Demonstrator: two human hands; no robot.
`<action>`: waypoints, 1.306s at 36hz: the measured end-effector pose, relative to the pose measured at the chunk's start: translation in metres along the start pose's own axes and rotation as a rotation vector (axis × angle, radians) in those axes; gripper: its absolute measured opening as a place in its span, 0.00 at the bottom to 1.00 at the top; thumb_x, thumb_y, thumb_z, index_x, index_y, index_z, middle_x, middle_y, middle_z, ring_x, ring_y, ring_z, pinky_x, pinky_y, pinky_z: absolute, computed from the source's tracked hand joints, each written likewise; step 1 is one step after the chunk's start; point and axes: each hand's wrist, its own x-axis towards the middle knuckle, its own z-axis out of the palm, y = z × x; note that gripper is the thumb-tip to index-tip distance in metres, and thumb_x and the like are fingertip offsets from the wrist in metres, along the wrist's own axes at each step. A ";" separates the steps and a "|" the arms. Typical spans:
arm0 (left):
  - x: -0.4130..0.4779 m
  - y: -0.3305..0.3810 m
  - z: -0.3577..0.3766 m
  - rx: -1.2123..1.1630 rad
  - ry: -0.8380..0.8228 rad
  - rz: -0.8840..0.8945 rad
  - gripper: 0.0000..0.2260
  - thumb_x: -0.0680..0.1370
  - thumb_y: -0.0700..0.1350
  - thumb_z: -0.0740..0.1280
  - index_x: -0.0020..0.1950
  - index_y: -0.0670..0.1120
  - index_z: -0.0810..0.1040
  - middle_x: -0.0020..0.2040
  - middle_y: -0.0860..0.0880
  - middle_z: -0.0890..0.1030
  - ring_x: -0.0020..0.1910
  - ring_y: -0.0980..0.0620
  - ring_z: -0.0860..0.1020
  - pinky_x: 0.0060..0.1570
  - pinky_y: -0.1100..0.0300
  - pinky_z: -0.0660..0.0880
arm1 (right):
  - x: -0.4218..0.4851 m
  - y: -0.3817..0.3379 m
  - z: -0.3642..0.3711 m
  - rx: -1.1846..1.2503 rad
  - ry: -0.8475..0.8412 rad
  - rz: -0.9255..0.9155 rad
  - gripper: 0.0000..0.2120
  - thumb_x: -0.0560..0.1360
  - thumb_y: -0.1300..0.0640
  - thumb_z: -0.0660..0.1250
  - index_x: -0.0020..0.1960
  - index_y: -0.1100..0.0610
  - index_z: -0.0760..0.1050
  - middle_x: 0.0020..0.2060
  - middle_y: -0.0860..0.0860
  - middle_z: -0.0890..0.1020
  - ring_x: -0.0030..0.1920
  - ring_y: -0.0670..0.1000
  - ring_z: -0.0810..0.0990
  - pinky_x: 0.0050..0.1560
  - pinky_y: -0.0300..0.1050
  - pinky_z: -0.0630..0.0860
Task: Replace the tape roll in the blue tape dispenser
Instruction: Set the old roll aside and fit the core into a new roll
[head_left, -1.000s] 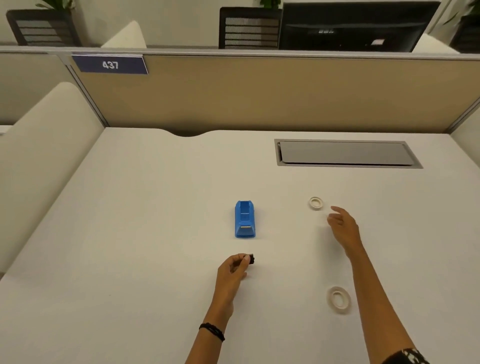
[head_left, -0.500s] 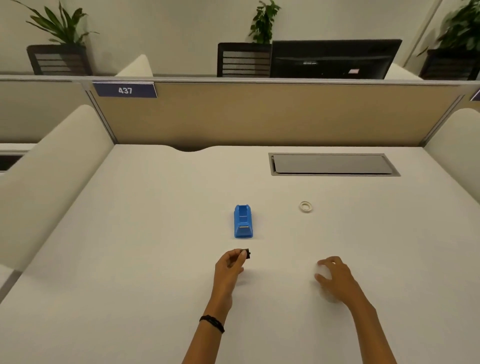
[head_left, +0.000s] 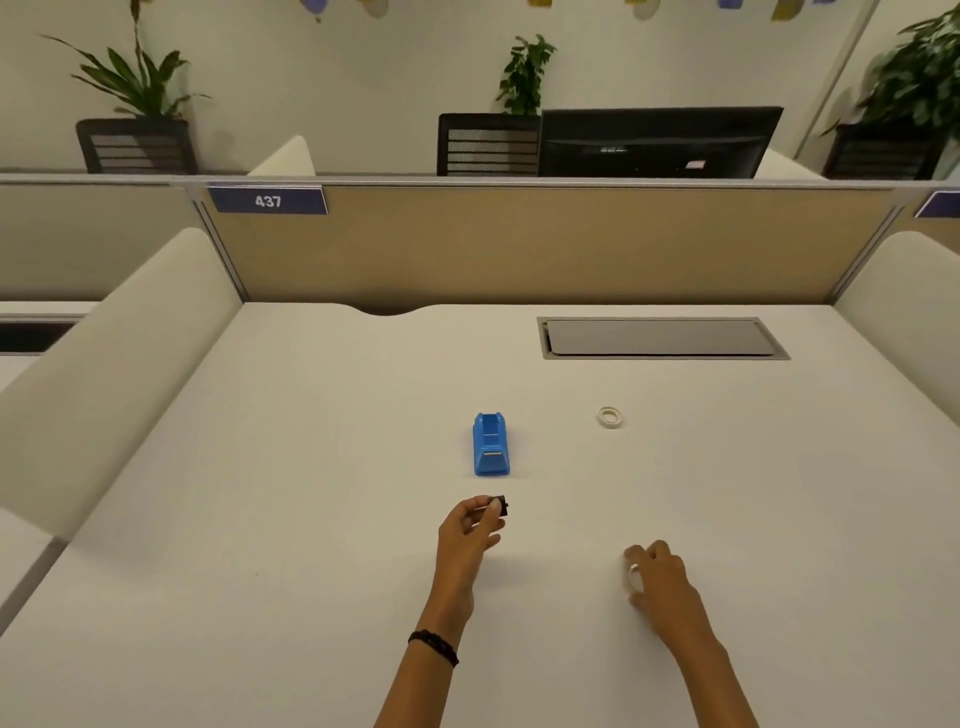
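Since a second ago, right hand (head_left: 662, 579) dropped to the desk's (head_left: 311, 519) near edge, closing on the roll (head_left: 632, 576). Left hand (head_left: 470, 525) pinches the black spool (head_left: 502, 506) near the dispenser (head_left: 491, 451), ready for threading.

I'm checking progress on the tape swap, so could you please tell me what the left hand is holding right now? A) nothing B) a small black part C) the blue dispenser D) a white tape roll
B: the left hand pinches a small black part at its fingertips, just in front of the blue dispenser.

A grey cable hatch (head_left: 660, 338) sits recessed in the white desk (head_left: 311, 519), far beyond the grip. A black monitor (head_left: 654, 143) stands behind the tan partition (head_left: 519, 249).
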 end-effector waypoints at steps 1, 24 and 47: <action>-0.001 0.000 0.000 -0.002 0.001 0.000 0.04 0.76 0.46 0.67 0.50 0.49 0.77 0.49 0.48 0.82 0.48 0.53 0.80 0.45 0.62 0.77 | -0.001 -0.003 0.000 -0.010 -0.004 -0.009 0.18 0.73 0.63 0.63 0.61 0.53 0.66 0.56 0.53 0.68 0.55 0.51 0.69 0.43 0.41 0.76; -0.002 0.014 0.015 0.078 -0.030 0.039 0.08 0.76 0.48 0.66 0.52 0.47 0.77 0.48 0.45 0.83 0.45 0.52 0.81 0.43 0.65 0.76 | 0.029 -0.095 -0.048 0.798 0.007 -0.518 0.23 0.68 0.60 0.72 0.55 0.38 0.70 0.55 0.37 0.73 0.58 0.38 0.72 0.52 0.22 0.70; 0.015 0.012 0.013 0.063 -0.026 0.033 0.04 0.77 0.44 0.66 0.46 0.46 0.79 0.43 0.45 0.83 0.43 0.48 0.82 0.38 0.65 0.80 | 0.041 -0.109 -0.027 0.531 0.082 -0.724 0.27 0.71 0.59 0.69 0.58 0.33 0.65 0.58 0.32 0.68 0.60 0.33 0.69 0.60 0.23 0.65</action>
